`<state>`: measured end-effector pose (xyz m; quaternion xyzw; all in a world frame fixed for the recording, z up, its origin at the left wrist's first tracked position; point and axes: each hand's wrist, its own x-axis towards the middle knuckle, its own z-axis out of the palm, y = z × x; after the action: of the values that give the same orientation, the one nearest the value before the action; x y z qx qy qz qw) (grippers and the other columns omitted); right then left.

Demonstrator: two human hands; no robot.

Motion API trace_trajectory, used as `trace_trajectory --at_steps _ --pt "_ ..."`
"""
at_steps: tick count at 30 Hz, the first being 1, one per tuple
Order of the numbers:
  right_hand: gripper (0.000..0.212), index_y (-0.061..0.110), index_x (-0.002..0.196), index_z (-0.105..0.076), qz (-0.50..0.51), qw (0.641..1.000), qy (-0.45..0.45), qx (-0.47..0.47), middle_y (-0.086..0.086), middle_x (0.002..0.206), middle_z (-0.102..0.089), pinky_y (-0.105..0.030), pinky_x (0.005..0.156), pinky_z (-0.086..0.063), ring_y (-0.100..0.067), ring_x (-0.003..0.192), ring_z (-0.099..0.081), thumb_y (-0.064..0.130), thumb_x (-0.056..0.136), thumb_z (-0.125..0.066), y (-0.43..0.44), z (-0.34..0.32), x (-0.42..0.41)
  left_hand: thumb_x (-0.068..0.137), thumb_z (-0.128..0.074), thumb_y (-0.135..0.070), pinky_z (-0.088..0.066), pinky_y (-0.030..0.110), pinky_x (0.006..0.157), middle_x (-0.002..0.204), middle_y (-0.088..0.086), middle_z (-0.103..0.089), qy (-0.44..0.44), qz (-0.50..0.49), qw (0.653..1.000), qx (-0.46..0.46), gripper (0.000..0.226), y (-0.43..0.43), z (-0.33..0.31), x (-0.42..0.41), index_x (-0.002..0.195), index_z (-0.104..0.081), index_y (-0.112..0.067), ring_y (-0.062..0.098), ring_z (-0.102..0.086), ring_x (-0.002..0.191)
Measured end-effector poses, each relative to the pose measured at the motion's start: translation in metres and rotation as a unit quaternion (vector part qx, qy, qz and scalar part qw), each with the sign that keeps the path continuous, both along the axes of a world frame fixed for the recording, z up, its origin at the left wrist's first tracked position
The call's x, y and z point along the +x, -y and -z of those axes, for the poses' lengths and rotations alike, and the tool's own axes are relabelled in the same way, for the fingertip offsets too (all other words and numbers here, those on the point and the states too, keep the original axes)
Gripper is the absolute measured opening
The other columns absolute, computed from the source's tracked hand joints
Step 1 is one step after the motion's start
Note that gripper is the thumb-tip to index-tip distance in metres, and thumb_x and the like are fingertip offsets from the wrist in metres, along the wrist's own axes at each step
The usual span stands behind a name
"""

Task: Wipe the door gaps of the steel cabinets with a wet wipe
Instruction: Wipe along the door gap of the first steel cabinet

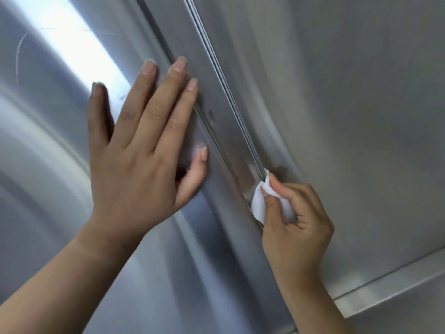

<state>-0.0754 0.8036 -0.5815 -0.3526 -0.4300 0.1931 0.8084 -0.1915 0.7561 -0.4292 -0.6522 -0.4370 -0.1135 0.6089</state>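
Fingers point(286, 188) of the right hand point(297, 220) are curled, pinching a white wet wipe point(257, 203) and poking its tip into the door gap point(228, 92) right at the fingertips. Up-left of them the left hand point(134, 165) lies flat on the steel door point(48, 153), fingers straight and spread, holding nothing. Half the wipe is buried in the grip, and the gap below it vanishes behind the hand. Steel ledge point(385, 285) runs below-right. Both forearms reach up from below.

The left hand point(134, 165) lies flat with fingers straight and spread, forearm reaching in from lower left. The right hand point(296, 218) is curled, thumb and forefinger pinching a wipe point(256, 204).
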Motion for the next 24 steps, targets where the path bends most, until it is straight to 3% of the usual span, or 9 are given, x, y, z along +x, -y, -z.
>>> trace_trajectory --at_steps 6,10,13,17,24 --pt "0.025 0.01 0.087 -0.075 0.0 1.0 -0.015 -0.001 0.002 0.077 -0.063 -0.005 0.071 -0.039 -0.004 0.074 -0.058 -0.011 0.075 -0.071 0.003 -0.022 0.0 0.096 -0.046 -0.035 -0.017 0.055 0.111 0.152 0.013 -0.035 0.008 -0.011 1.0 0.003 0.058 0.001 -0.001 0.001 0.145 -0.039 -0.005 0.03 -0.028 0.142" --pt "0.022 0.011 0.09 -0.075 -0.006 1.0 -0.024 0.018 0.009 0.081 -0.06 -0.002 0.075 -0.038 -0.002 0.079 -0.059 -0.006 0.077 -0.07 -0.002 -0.05 0.0 0.095 -0.048 -0.038 -0.015 0.057 0.112 0.154 0.011 -0.031 0.022 -0.023 0.998 -0.05 0.061 0.008 0.037 0.005 0.147 -0.037 -0.008 0.028 -0.024 0.144" --pt "0.021 0.008 0.091 -0.075 -0.003 1.0 -0.016 -0.003 0.002 0.082 -0.066 -0.005 0.076 -0.04 -0.005 0.08 -0.06 -0.007 0.079 -0.069 0.001 -0.023 0.001 0.093 -0.05 -0.042 -0.016 0.052 0.113 0.154 0.006 -0.029 -0.021 -0.053 0.997 -0.047 0.063 0.008 0.06 -0.002 0.147 -0.038 -0.012 0.026 -0.026 0.144" --pt "0.019 0.007 0.092 -0.074 -0.015 0.998 -0.02 -0.064 -0.005 0.081 -0.067 -0.01 0.074 -0.043 -0.01 0.077 -0.061 -0.007 0.08 -0.068 0.011 0.022 0.0 0.094 -0.046 -0.042 -0.023 0.057 0.108 0.155 0.007 -0.031 -0.027 -0.052 0.998 -0.025 0.063 0.002 0.062 -0.005 0.149 -0.035 -0.014 0.028 -0.025 0.143" --pt "0.012 0.008 0.091 -0.075 -0.019 1.0 0.001 -0.025 -0.003 0.082 -0.067 -0.006 0.073 -0.041 -0.008 0.077 -0.06 0.002 0.084 -0.068 0.005 0.001 0.004 0.093 -0.047 -0.042 -0.012 0.053 0.113 0.155 0.007 -0.027 -0.029 -0.051 0.998 -0.026 0.065 0.003 0.065 -0.008 0.15 -0.033 -0.015 0.027 -0.018 0.145"
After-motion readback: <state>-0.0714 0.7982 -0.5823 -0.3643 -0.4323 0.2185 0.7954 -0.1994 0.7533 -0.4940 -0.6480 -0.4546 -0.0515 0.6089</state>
